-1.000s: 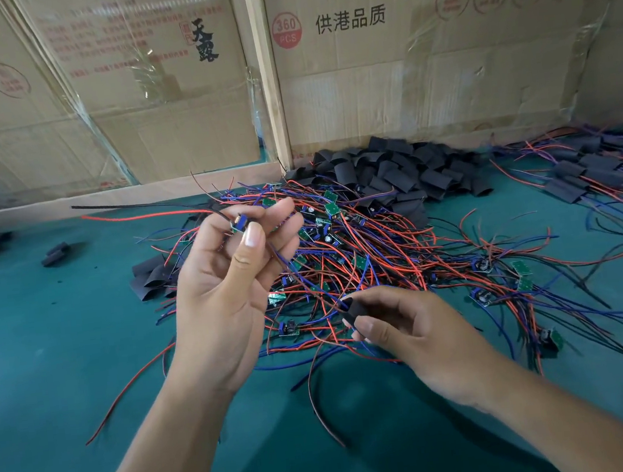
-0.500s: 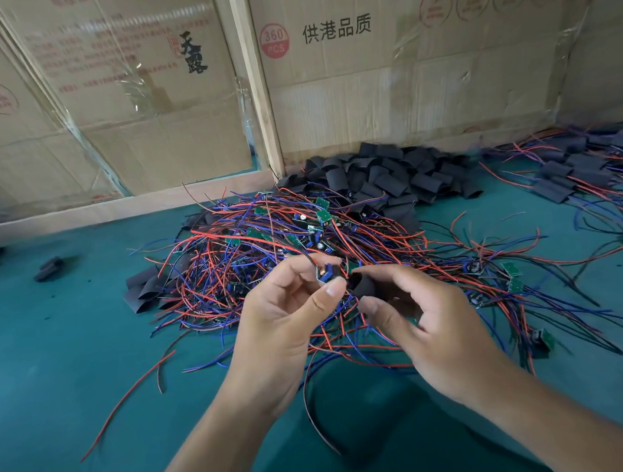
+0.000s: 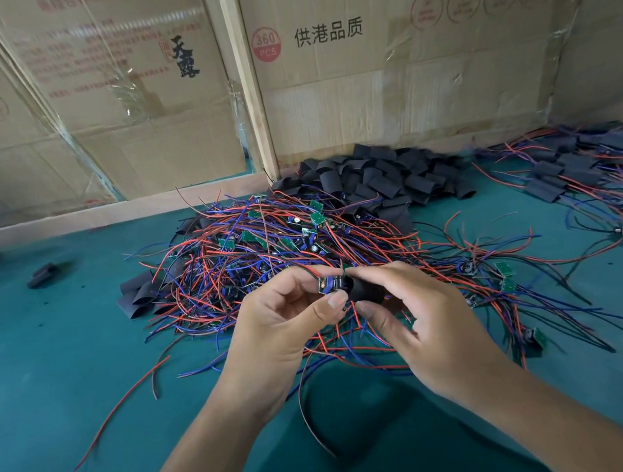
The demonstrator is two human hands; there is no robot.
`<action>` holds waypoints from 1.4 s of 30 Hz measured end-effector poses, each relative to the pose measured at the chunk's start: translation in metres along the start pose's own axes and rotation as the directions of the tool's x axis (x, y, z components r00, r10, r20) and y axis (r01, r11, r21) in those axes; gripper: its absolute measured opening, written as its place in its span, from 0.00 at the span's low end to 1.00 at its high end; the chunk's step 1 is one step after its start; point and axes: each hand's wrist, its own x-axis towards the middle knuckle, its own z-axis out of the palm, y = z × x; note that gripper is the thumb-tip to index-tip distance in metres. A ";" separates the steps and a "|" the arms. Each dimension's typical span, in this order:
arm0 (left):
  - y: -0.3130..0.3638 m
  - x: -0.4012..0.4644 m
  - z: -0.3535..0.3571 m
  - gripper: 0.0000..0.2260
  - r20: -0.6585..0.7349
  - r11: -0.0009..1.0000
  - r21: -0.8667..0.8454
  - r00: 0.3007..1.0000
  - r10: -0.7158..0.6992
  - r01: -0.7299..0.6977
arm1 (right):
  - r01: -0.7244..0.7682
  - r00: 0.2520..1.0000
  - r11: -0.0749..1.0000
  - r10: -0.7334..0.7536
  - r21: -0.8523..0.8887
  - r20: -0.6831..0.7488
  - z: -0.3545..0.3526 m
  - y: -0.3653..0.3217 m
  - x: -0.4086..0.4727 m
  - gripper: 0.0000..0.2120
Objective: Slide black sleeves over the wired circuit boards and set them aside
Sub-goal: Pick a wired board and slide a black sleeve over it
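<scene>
Centrally, above the tangled wire pile (image 3: 266,264), the left hand (image 3: 285,328) pinches a small circuit board (image 3: 329,284) between thumb and curled fingers. Just beside it, touching or nearly so, the right hand (image 3: 421,324) holds a black sleeve (image 3: 363,291), fingers curled round it, its open end facing the board. Loose sleeves (image 3: 381,177) lie heaped behind the wires on the green table (image 3: 45,363), against the cardboard boxes (image 3: 380,72).

Small wired circuit board (image 3: 329,285) meets the black sleeve (image 3: 361,291) mouth.
</scene>
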 end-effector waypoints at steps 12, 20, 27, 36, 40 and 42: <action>0.005 -0.001 0.000 0.13 0.001 0.995 -0.051 0.996 -0.088 0.088 | 0.041 0.999 0.998 -0.042 -0.044 -0.017 0.003 0.004 -0.002 0.16; 0.007 -0.001 0.000 0.08 0.001 0.994 -0.053 0.995 -0.099 0.099 | 0.106 0.994 0.990 -0.108 -0.095 -0.021 0.004 0.006 -0.002 0.17; 0.001 -0.001 -0.004 0.11 0.002 0.991 0.058 0.992 -0.123 0.123 | 0.123 0.992 0.985 -0.122 -0.122 0.012 0.007 0.005 -0.003 0.17; 0.007 0.000 -0.010 0.09 0.119 0.971 -0.098 0.971 -0.207 0.219 | 0.132 0.991 0.985 -0.129 -0.116 0.033 0.003 0.006 -0.003 0.17; 0.008 0.000 -0.011 0.08 0.117 0.974 -0.063 0.971 -0.209 0.218 | 0.134 0.990 0.986 -0.129 -0.098 0.056 0.002 0.005 -0.003 0.17; 0.009 0.001 -0.012 0.08 0.111 0.976 -0.045 0.972 -0.209 0.215 | 0.124 0.991 0.989 -0.119 -0.086 0.063 0.001 0.005 -0.002 0.17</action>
